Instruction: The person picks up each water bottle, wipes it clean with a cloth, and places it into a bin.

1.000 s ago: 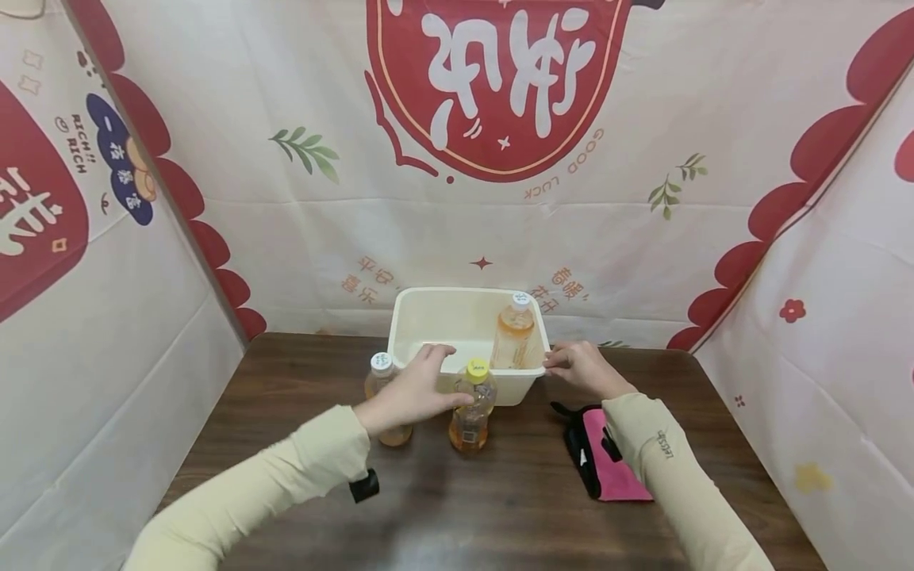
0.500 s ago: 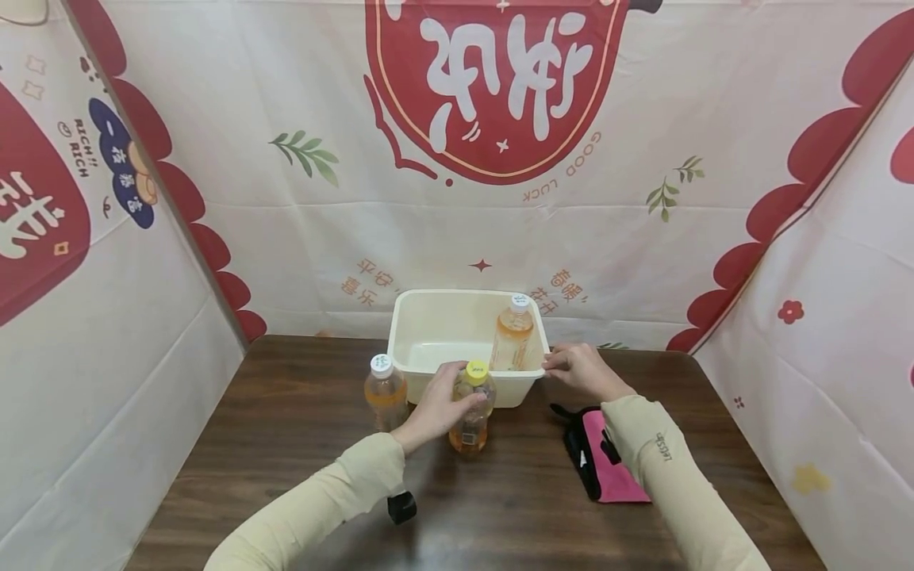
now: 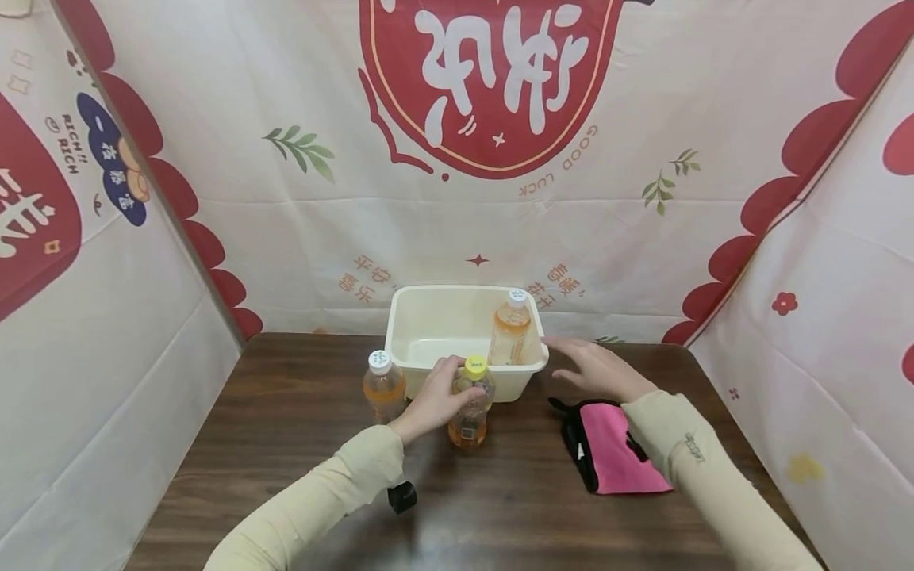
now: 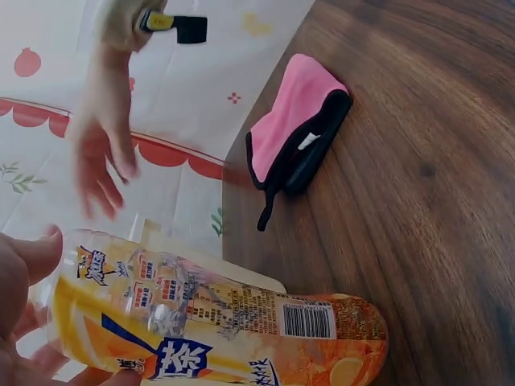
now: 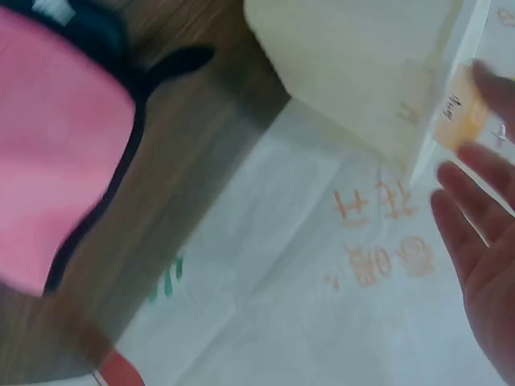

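Observation:
My left hand (image 3: 434, 399) grips the upper part of an upright drink bottle (image 3: 469, 432) with a yellow cap, thumb on the near side. In the left wrist view, this clear bottle (image 4: 233, 318) shows its orange and yellow label and a barcode. My right hand (image 3: 598, 369) hovers just off the right end of a cream plastic basin (image 3: 510, 386), fingers straight and holding nothing. In the right wrist view, the fingers of that hand (image 5: 487, 209) are spread beside the basin wall (image 5: 354, 72). Inside the basin, at its right, stands a white-capped bottle (image 3: 509, 341).
Another white-capped bottle (image 3: 384, 390) stands left of the basin, partly behind my left hand. A pink cloth item with black edging (image 3: 623, 456) lies on the wooden table (image 3: 300, 444) under my right forearm. Printed fabric walls (image 3: 443, 230) enclose the back and sides.
My left hand has moved right and closed round the yellow-capped bottle. My right hand has let go of the basin's rim, and its fingers have straightened.

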A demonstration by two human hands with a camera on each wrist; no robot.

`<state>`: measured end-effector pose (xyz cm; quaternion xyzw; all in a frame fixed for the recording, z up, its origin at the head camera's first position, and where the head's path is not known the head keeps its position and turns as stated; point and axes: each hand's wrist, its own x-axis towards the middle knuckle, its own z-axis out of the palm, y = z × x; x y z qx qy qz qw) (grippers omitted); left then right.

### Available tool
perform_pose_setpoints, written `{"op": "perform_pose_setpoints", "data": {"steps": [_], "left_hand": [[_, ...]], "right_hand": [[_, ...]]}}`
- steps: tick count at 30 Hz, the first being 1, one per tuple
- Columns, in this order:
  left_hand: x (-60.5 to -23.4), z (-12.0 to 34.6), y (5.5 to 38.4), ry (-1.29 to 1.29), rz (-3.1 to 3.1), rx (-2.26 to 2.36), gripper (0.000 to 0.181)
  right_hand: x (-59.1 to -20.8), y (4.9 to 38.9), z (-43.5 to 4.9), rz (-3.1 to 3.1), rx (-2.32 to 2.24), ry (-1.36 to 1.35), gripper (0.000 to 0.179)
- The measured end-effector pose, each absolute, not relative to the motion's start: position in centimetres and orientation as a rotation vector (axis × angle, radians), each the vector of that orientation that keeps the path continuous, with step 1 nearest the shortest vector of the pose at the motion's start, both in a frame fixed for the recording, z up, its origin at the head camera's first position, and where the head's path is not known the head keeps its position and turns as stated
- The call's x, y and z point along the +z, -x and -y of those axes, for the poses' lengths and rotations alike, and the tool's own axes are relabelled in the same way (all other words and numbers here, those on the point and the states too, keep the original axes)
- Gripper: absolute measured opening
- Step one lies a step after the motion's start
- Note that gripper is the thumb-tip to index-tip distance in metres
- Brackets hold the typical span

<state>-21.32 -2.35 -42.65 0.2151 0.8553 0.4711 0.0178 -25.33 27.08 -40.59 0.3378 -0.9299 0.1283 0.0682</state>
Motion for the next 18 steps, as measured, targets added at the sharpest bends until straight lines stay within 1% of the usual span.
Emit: {"op": "perform_pose_setpoints", "data": {"steps": [2, 4, 8, 14, 18], "left_hand": [[-42.7, 2.4, 21.4, -0.659, -2.643, 1.469, 0.041], [-42.7, 2.5, 21.5, -0.654, -2.638, 1.465, 0.041], [-42.5, 2.4, 21.6, -0.634, -2.622, 1.463, 0.04], [-42.3, 2.3, 21.5, -0.626, -2.615, 1.461, 0.038], [-42.3, 2.2, 21.5, -0.651, -2.622, 1.456, 0.037]], "right_hand": [[-40.4, 24.3, -28.0, 2.797, 0.325, -0.997, 0.057], [-40.7, 23.2, -29.1, 2.804, 0.273, -0.972, 0.061], [-43.4, 20.8, -31.3, 2.807, 0.138, -0.939, 0.067], [-49.1, 17.5, -33.5, 2.802, -0.023, -0.82, 0.064], [-52.4, 16.0, -34.5, 2.83, -0.064, -0.698, 0.062]]}}
